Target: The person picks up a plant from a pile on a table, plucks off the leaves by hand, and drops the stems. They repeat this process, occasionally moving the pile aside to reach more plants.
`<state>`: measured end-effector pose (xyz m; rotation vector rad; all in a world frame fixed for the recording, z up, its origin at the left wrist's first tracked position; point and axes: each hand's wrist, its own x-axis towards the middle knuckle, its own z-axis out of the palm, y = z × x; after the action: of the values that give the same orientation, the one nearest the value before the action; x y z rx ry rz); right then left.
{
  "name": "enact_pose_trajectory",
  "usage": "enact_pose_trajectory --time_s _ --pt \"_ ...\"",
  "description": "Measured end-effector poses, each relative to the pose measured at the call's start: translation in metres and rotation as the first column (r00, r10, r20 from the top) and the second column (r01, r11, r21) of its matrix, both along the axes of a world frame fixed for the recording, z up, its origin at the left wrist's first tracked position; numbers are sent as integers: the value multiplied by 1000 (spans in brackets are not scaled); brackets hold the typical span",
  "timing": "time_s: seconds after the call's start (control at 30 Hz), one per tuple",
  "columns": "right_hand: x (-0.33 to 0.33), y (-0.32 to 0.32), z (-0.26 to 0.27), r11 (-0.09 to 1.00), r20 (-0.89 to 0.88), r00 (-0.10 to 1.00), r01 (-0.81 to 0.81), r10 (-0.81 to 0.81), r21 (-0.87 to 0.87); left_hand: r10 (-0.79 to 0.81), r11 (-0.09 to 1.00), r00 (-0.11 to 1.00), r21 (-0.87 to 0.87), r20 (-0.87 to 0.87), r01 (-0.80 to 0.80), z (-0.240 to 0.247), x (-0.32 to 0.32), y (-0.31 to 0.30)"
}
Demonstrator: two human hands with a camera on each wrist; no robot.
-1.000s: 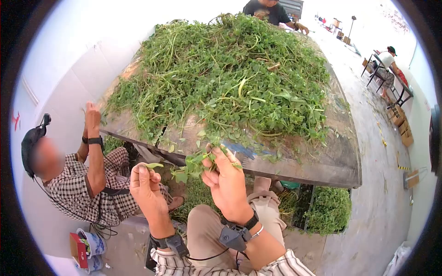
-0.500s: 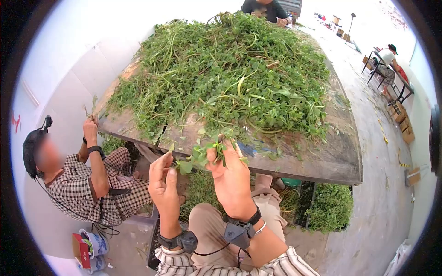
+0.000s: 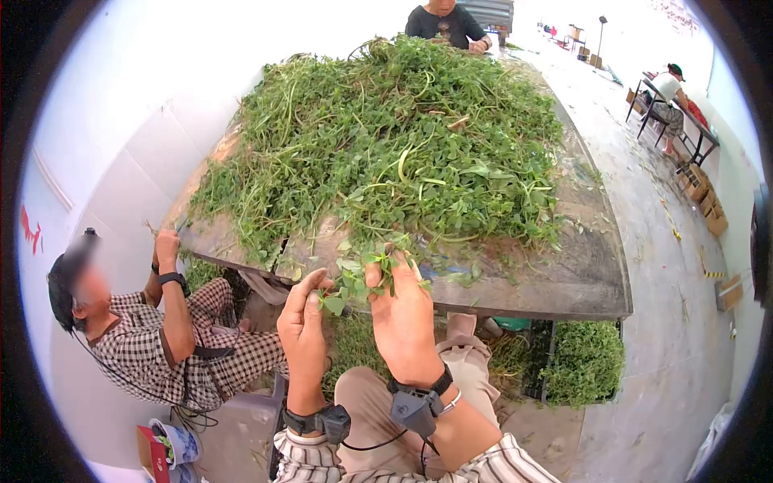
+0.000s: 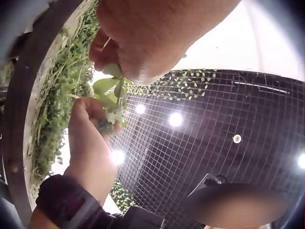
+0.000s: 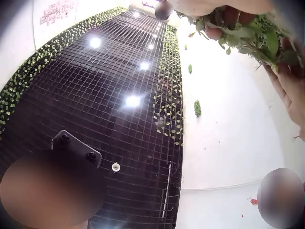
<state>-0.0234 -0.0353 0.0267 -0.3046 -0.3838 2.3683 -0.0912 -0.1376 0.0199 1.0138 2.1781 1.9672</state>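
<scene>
In the head view my right hand [image 3: 403, 326] grips a small bunch of leafy green stems [image 3: 350, 287] between thumb and fingers, just above the table's near edge. To its left my left hand [image 3: 304, 326] has its thumb and curled fingertips at the bunch's outer leaves, pinching there. The left wrist view shows the rounded leaves [image 4: 106, 87] between the two hands, with the right hand [image 4: 88, 143] below. At the top right of the right wrist view, the leaves [image 5: 271, 43] partly cover the fingers. A large heap of the same greens [image 3: 386, 145] lies on the wooden table [image 3: 564, 278].
A person in a checked shirt [image 3: 133, 330] sits at the left, hands by the table corner. Another person in black [image 3: 447, 28] is behind the heap. Trays of greens [image 3: 584, 362] stand below the table at right. Cardboard boxes [image 3: 700, 193] line the right wall.
My left hand has moved right and up, from holding a loose leaf away from the bunch to the bunch's leaves. My right hand keeps its grip. The view has tilted slightly.
</scene>
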Motion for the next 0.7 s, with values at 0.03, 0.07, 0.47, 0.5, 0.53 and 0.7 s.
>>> enact_pose_trajectory --time_s 0.03,0.07,0.47,0.5,0.53,0.7 --pt "1 0 1 1000 -8 1000 0 0 -21 11 1000 1000 -10 -17 -11 0 -1 2" --pt "2 1 1 1000 -9 1000 0 0 -22 23 999 999 -21 -33 -24 0 -2 3" --pt "7 5 5 992 -61 997 -47 40 -120 -120 991 991 58 55 117 25 -81 70" --pt "7 6 6 995 -36 999 -42 38 -93 -119 991 992 63 50 116 22 -84 77" --pt "7 7 7 997 -9 999 -37 36 -68 -143 990 989 15 33 142 15 -86 84" --pt "11 9 8 993 -11 999 -47 46 -112 -95 992 951 -105 -296 66 1 -99 118"
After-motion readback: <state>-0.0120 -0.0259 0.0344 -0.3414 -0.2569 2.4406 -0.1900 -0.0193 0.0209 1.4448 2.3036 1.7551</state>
